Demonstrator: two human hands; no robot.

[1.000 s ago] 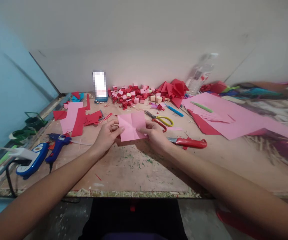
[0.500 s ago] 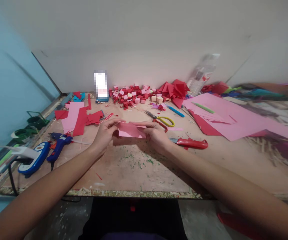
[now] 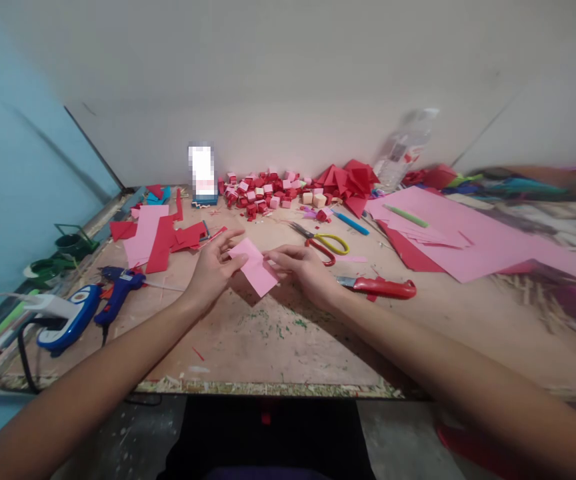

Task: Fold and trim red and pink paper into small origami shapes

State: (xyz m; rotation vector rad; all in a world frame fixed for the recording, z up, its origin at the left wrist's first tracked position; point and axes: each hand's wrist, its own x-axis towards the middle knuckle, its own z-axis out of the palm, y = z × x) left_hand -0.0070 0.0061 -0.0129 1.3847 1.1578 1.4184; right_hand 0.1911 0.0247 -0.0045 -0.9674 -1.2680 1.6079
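Holds one pink paper (image 3: 257, 272) aslant above one tabletop (image 3: 208, 353). Pinches its left end in the left hand (image 3: 213, 265); touches its upper right edge with the right hand (image 3: 311, 272), fingertips nearly together, firmness impossible to tell. Nearby: one pair of scissors (image 3: 313, 235), one knife (image 3: 385, 287), one glue gun (image 3: 118, 293).

Fingers of left hand (image 3: 213, 270) partly hidden behind pink paper (image 3: 258, 273), phone screen (image 3: 201, 172) pixelated, bottle label (image 3: 411, 156) blurred, purple item (image 3: 575, 301) cut by right edge
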